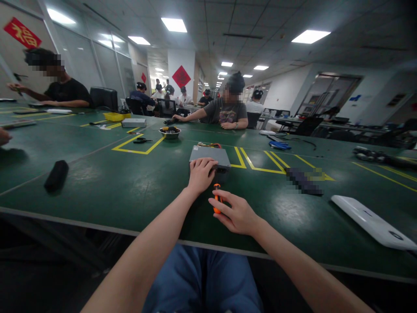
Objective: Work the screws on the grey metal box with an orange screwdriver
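A grey metal computer power supply (212, 153) sits on the green table in front of me, colored wires bunched behind it. My left hand (201, 174) lies over its near left part, fingers bent across the top and gripping it. Just short of the box, my right hand (237, 211) pinches a screwdriver (216, 208) with an orange and black handle between thumb and fingers. The handle stands roughly upright. Its tip cannot be made out.
A black case (56, 176) lies left, a white device (371, 221) right. Farther back are a metal bowl (170, 134), black pliers (142, 140), another grey box (133, 123), a yellow tray (117, 117) and blue cables (279, 144). A person (224, 111) sits opposite.
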A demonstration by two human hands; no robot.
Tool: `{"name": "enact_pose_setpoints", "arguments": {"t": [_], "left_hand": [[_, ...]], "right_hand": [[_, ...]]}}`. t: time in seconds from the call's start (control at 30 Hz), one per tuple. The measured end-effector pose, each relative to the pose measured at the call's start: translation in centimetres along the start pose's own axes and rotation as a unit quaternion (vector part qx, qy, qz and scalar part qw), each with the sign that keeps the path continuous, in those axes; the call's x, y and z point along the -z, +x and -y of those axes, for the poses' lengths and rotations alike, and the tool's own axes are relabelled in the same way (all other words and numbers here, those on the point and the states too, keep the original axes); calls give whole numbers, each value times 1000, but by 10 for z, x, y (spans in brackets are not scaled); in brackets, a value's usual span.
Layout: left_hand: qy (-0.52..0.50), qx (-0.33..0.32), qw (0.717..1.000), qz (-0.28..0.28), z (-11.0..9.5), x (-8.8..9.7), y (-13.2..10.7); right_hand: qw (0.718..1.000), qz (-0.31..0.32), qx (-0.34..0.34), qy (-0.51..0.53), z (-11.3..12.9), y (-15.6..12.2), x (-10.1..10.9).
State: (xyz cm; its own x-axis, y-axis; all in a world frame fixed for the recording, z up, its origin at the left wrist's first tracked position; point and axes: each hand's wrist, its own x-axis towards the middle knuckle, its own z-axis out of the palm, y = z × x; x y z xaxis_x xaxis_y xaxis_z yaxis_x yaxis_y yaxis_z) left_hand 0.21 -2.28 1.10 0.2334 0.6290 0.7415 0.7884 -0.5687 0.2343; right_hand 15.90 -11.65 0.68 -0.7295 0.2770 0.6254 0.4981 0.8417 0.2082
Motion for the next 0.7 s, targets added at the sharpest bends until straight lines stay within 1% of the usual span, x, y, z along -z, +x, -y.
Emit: {"name": "enact_pose_setpoints", "arguments": {"t": [0.1,0.17,0.2,0.27,0.4,0.43,0.5,0.6,0.7], "left_hand": [[0,4,1000,2,-1,0,0],[2,8,1000,6,-1,1,0],[3,9,1000,8,-1,1,0],[2,8,1000,9,-1,1,0],[0,3,1000,7,-1,1,0],[0,2,1000,6,-1,1,0],[0,1,1000,4,-1,2,0],[2,6,1000,6,-2,1,0],[3,12,1000,10,-3,1,0]], "right_hand": [[998,-60,-12,-1,-2,-3,-4],[996,-82,-33,18,-3,-5,-6],[995,-81,-44,28,-3,-5,-5],[996,-58,-48,39,-2,-4,-3],[1000,5,-13,17,0,-1,3],[1000,4,-8,8,-1,-1,3],[1000,-26,-8,1,-1,-2,1],[997,-69,-31,17,-2,-5,-3],[997,-56,-42,34,-1,-5,-3]]}}
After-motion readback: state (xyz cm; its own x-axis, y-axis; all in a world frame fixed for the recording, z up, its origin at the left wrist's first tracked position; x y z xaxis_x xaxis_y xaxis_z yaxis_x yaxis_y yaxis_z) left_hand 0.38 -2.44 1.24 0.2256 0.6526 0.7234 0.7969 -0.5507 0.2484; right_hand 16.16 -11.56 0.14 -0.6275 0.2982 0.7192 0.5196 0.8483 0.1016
